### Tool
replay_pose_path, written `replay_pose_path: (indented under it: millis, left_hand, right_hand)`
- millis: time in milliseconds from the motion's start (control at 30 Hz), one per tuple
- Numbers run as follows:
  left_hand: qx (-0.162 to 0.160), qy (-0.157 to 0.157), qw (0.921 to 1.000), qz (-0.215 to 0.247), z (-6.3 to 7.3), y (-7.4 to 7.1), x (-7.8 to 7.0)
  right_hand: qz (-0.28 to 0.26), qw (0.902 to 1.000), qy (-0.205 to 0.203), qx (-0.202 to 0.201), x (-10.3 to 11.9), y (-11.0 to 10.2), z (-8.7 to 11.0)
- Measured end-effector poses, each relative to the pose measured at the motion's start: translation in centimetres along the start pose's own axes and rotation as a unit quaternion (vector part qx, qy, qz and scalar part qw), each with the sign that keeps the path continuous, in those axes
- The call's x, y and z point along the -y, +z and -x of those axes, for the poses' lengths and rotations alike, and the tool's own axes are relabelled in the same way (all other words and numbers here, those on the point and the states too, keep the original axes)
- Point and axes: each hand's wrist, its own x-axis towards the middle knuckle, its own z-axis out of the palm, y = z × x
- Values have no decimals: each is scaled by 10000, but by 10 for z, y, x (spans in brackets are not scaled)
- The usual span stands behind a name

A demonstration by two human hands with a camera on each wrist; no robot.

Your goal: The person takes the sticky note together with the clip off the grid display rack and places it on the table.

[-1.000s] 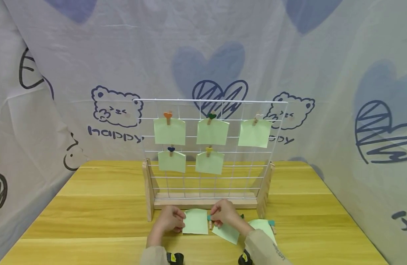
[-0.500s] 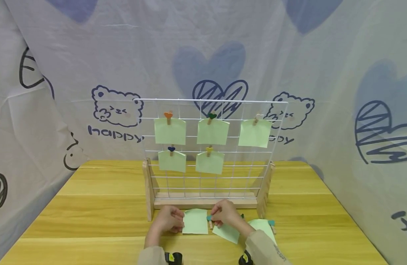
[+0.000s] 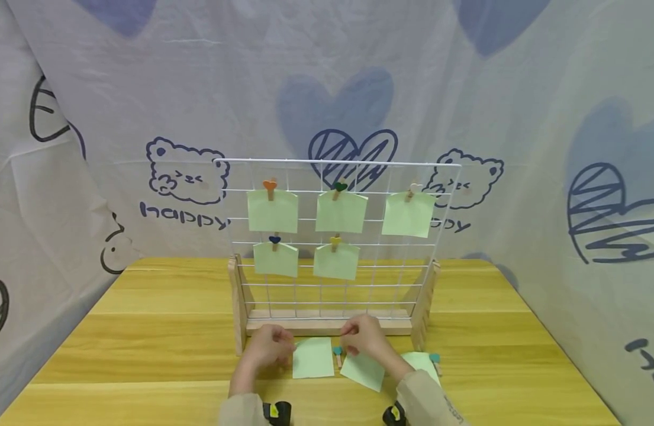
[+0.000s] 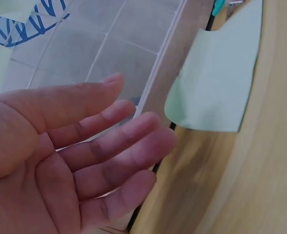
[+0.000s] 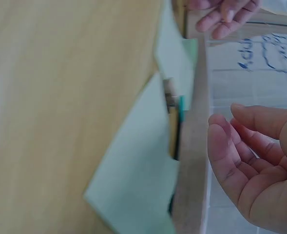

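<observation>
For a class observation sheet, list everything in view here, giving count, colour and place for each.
Wire grid: 1, white, upright in the stand
Stand: 1, pale wood, on the table
Hanging notes: 5, pale green, three above two
Heart clips: 5, orange, dark green, white, blue, yellow, one per hanging note
Loose notes: 3, pale green, before the stand
Loose clips: at least 2, teal, beside loose notes
Table: 1, yellowish wood
Patterned cloth: count unclear, whitish with blue drawings, around the table
Wrist devices: 2, black and yellow, at the wrists
Sleeves: 2, beige, forearms
Left hand: 1, bare, beside leftmost loose note
Right hand: 1, bare, near middle loose note
</observation>
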Motion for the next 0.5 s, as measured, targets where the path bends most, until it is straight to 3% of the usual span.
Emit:
replay_pose_path:
  millis: [233,500]
  left_hand:
    - [-152,343,9993,-87,-2,3,-9]
    - [-412,686,9967,-96,-5,7,-23]
  right_hand:
    - [-288,9994,-32,-187,11,-8,-1]
    - [-153,9997,-40,-210,22,-14,-1]
